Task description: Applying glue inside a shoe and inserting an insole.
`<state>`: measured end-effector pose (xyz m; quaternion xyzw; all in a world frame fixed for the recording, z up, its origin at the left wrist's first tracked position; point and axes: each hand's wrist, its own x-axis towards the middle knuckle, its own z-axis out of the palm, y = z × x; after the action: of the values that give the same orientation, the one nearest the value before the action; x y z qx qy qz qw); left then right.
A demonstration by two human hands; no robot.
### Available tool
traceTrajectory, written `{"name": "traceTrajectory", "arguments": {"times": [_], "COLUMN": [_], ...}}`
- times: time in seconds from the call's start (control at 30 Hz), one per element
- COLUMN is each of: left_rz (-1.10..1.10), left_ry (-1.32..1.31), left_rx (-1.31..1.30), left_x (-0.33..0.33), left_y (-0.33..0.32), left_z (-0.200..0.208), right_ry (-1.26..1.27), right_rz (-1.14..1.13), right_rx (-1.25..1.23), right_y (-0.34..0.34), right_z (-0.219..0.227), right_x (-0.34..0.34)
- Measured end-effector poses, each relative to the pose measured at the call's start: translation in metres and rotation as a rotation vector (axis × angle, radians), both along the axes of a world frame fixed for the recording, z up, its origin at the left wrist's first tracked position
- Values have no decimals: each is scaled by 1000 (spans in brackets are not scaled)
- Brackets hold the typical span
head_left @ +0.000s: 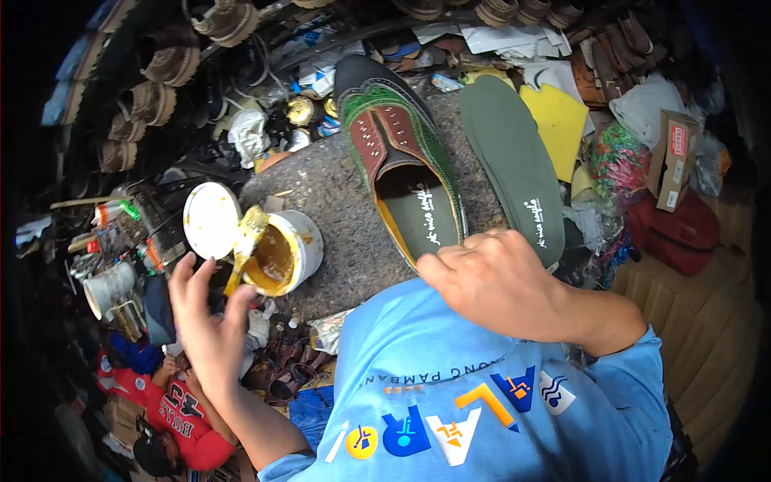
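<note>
The blue shirt (482, 402) fills the lower frame and hides the counter's near edge, and the right hand (490, 281), at about 5 o'clock, curls over the heel of the green and maroon shoe (397, 153), its fingertips hidden so the grip cannot be judged. At 9 o'clock the left hand (210, 321) pinches a glue-coated brush (245, 241) dipped into the open white tub (285, 253) of yellow-brown glue, its lid (210, 219) just beside it; farther off, at 1 o'clock, lies a green insole (510, 161) on the grey counter (337, 201), with blurred clutter beyond

Left hand (210, 321) raised, fingers spread and pinching; right hand (490, 281) curled, knuckles up, forearm bent across chest.
</note>
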<state>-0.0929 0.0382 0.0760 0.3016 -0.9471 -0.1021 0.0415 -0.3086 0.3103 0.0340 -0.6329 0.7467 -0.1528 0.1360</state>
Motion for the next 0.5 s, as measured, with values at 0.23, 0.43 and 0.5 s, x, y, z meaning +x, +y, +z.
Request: {"name": "traceTrajectory", "arguments": {"times": [0.23,0.43,0.5], "left_rz": [137,291,291], "left_ry": [104,660,878], "left_rx": [341,584,707], "left_x": [14,19,12], "left_y": [5,15,15], "left_z": [-23,11,21], "right_ry": [-161,-152,-188], "right_rz": [46,96,202], "right_rx": [13,-491,-423], "right_y": [-5,-60,-69], "right_z": [20,9,-13], "right_x": [-9,-85,-106]}}
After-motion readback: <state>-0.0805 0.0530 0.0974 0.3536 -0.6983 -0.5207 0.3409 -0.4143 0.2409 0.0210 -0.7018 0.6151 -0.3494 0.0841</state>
